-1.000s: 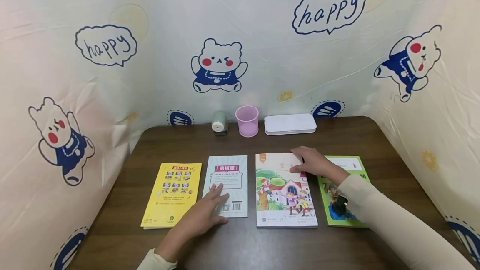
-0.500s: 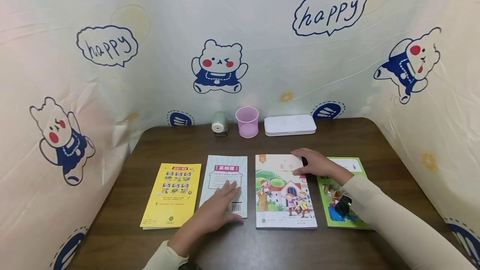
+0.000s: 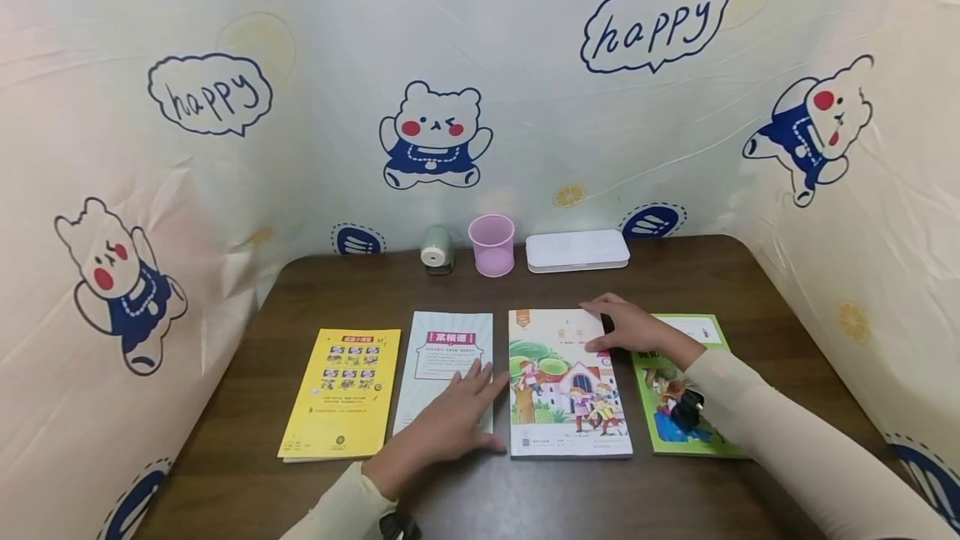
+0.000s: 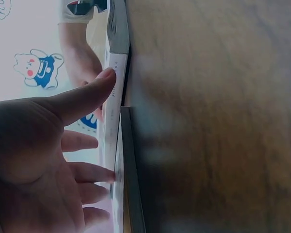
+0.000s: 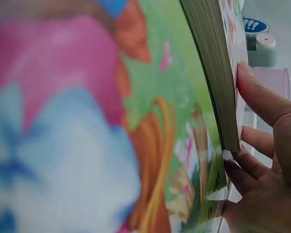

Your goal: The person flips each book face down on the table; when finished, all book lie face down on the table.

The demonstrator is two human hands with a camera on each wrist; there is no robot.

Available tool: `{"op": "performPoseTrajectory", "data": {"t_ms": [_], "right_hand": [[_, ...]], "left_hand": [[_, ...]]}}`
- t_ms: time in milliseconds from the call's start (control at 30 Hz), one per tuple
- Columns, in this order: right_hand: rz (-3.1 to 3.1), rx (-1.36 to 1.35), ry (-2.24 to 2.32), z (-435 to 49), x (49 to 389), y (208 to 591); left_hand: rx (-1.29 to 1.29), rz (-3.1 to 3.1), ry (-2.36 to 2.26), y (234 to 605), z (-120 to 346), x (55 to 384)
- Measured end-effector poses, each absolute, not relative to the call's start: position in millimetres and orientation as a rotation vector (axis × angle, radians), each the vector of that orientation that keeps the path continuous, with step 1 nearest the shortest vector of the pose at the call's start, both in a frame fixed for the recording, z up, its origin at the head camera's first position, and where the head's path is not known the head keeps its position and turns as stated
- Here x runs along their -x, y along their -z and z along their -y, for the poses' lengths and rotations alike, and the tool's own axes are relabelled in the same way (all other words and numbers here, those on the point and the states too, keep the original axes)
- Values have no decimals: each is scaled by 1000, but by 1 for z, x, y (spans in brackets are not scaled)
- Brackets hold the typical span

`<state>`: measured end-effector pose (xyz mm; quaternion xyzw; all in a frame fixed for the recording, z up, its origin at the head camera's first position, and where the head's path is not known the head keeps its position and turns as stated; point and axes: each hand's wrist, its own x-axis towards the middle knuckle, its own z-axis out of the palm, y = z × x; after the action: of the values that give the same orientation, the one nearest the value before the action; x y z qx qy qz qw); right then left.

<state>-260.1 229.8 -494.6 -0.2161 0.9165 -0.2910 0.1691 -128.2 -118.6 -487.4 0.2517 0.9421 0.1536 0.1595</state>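
My left hand spreads its fingers over the light blue book, reaching the left edge of a thick storybook with an illustrated cover. In the left wrist view, its thumb is at the storybook's white spine. At the storybook's upper right corner, my right hand holds on: the thumb lies on the cover and fingers curl at the page edges. Under the right forearm lies a green book, partly covered by hand and sleeve.
Left of the light blue book lies a yellow book. Along the back of the brown table stand a green pencil sharpener, a pink cup and a white flat case, close to the printed curtain.
My left hand has slid rightward across the light blue book to the storybook's left edge. The right hand stays at the storybook's upper corner, and the books lie as before.
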Motion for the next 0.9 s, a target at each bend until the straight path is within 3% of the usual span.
{"op": "performPoseTrajectory", "data": {"t_ms": [900], "right_hand": [[-2617, 606, 809, -228, 261, 495]], "left_hand": [[-819, -2586, -400, 495, 100, 128]]}}
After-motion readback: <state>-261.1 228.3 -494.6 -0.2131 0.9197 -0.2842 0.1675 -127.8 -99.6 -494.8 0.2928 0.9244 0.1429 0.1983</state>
